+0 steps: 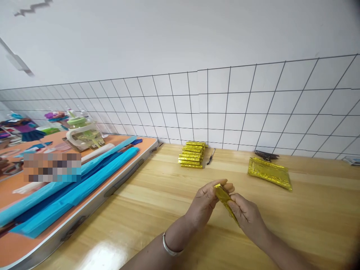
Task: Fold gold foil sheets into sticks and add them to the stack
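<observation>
Between my two hands, above the wooden table [157, 195], is a narrow folded strip of shiny gold foil [224, 195], tilted with its upper end to the left. My left hand [206, 200] is closed around the strip's upper end, with a silver bangle [169, 245] on that wrist. My right hand [247, 213] pinches the strip's lower part between thumb and fingers. Behind the hands lies a stack of similar folded gold foil strips [192, 155]. Right of my hands sits a wider flat gold foil packet [270, 173], with a black clip [266, 155] at its back edge.
A pen [211, 156] lies beside the stack. At left, an orange-topped board [146, 148] with a raised edge carries long blue rolls [107, 168], a bottle with a green lid [80, 129] and mixed items. A white tiled wall [219, 108] closes off the back.
</observation>
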Action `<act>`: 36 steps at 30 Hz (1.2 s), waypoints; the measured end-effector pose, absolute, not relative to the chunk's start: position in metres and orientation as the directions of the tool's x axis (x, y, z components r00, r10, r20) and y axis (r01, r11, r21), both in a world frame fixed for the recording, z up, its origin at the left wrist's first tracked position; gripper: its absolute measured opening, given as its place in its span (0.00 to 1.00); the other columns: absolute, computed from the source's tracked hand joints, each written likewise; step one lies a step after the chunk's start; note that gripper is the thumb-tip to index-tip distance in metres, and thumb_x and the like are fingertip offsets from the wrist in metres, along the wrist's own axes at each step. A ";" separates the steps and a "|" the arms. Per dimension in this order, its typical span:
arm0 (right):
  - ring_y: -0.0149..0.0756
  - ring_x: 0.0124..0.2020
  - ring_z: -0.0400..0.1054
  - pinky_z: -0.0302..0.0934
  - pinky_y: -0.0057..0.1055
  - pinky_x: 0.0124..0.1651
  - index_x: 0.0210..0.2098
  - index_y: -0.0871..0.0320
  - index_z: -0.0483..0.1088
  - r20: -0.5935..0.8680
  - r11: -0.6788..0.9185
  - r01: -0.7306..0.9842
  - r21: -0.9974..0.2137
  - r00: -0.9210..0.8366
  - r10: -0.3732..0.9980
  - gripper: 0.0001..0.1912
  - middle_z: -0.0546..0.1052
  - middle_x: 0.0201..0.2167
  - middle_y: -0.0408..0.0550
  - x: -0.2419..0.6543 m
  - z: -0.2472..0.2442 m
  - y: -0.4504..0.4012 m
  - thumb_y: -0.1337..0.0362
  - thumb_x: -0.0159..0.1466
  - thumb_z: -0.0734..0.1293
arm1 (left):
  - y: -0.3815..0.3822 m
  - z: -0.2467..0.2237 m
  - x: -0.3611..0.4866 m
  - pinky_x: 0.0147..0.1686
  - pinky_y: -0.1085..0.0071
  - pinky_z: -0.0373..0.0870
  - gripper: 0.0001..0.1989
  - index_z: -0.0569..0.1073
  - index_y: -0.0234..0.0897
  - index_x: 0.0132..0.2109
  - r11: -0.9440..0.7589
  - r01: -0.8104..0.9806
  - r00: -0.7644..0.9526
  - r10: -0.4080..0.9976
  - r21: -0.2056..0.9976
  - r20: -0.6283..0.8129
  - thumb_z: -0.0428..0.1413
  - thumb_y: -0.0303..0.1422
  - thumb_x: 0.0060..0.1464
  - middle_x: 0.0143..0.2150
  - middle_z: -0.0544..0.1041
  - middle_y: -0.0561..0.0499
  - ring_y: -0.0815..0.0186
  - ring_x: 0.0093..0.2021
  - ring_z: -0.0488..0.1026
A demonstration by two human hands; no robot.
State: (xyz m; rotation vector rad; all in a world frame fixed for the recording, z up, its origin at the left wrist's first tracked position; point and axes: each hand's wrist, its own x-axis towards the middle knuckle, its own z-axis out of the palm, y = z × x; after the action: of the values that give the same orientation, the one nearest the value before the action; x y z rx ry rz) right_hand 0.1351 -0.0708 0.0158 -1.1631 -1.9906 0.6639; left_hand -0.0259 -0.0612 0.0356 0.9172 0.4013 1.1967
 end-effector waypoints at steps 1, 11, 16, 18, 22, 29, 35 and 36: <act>0.28 0.20 0.56 0.51 0.24 0.24 0.29 0.55 0.59 0.326 0.457 0.509 -0.730 -0.329 0.886 0.14 0.61 0.19 0.37 0.137 0.015 -0.070 0.56 0.67 0.52 | -0.060 0.036 -0.028 0.54 0.56 0.59 0.20 0.72 0.33 0.49 0.038 -0.569 0.350 0.915 0.822 0.200 0.55 0.42 0.54 0.48 0.75 0.40 0.55 0.50 0.70; 0.29 0.20 0.56 0.49 0.24 0.24 0.28 0.54 0.57 0.344 0.534 0.562 -0.632 -0.413 0.843 0.13 0.60 0.19 0.37 0.139 0.009 -0.064 0.58 0.67 0.51 | -0.040 0.020 -0.046 0.34 0.72 0.66 0.14 0.73 0.32 0.28 -0.220 -0.064 0.109 0.968 0.973 0.226 0.57 0.40 0.52 0.26 0.73 0.51 0.68 0.29 0.69; 0.28 0.20 0.56 0.49 0.25 0.24 0.29 0.54 0.58 0.324 0.525 0.602 -0.601 -0.416 0.849 0.13 0.59 0.19 0.37 0.142 0.010 -0.063 0.59 0.67 0.51 | -0.035 0.022 -0.050 0.33 0.73 0.64 0.15 0.70 0.32 0.29 -0.232 -0.028 0.223 0.947 0.972 0.233 0.53 0.41 0.56 0.25 0.71 0.51 0.69 0.28 0.67; 0.28 0.20 0.56 0.49 0.25 0.24 0.29 0.54 0.59 0.300 0.504 0.607 -0.614 -0.411 0.861 0.13 0.60 0.19 0.37 0.144 0.011 -0.061 0.58 0.67 0.52 | -0.034 0.025 -0.052 0.33 0.74 0.64 0.13 0.71 0.32 0.32 -0.272 0.019 0.305 0.918 0.962 0.254 0.53 0.40 0.55 0.28 0.72 0.51 0.69 0.30 0.67; 0.28 0.21 0.55 0.49 0.24 0.24 0.26 0.55 0.57 0.190 0.426 0.567 -0.705 -0.427 0.884 0.14 0.59 0.19 0.37 0.143 0.013 -0.059 0.57 0.66 0.54 | -0.035 0.030 -0.054 0.31 0.74 0.62 0.13 0.71 0.33 0.31 -0.411 0.180 0.369 0.870 0.894 0.326 0.52 0.39 0.56 0.27 0.71 0.51 0.70 0.29 0.66; 0.29 0.24 0.66 0.59 0.26 0.28 0.29 0.57 0.62 -0.103 0.074 0.313 -0.947 -0.513 0.852 0.12 0.70 0.24 0.41 0.134 0.017 -0.058 0.55 0.63 0.58 | -0.038 0.023 -0.044 0.28 0.76 0.59 0.14 0.70 0.34 0.29 -0.451 0.270 0.394 0.858 0.851 0.329 0.50 0.40 0.57 0.25 0.70 0.53 0.71 0.26 0.65; 0.29 0.23 0.68 0.58 0.26 0.28 0.28 0.58 0.63 -0.177 -0.014 0.309 -0.951 -0.507 0.843 0.12 0.73 0.23 0.41 0.139 0.013 -0.052 0.56 0.61 0.60 | -0.030 0.021 -0.047 0.28 0.76 0.59 0.14 0.69 0.33 0.28 -0.323 0.203 0.259 0.928 0.924 0.267 0.53 0.40 0.55 0.24 0.66 0.55 0.71 0.27 0.62; 0.29 0.23 0.68 0.58 0.26 0.28 0.28 0.58 0.63 -0.181 -0.017 0.311 -0.950 -0.507 0.843 0.12 0.73 0.23 0.42 0.141 0.012 -0.051 0.56 0.61 0.60 | -0.029 0.021 -0.049 0.28 0.76 0.58 0.14 0.68 0.33 0.28 -0.303 0.182 0.227 0.939 0.936 0.260 0.53 0.39 0.55 0.23 0.65 0.55 0.71 0.26 0.62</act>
State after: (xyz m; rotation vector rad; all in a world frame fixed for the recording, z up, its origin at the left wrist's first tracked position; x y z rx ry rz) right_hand 0.1406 -0.0508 0.0123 -1.1984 -1.8108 1.5454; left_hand -0.0488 -0.0291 0.0209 1.6717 1.0587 1.1499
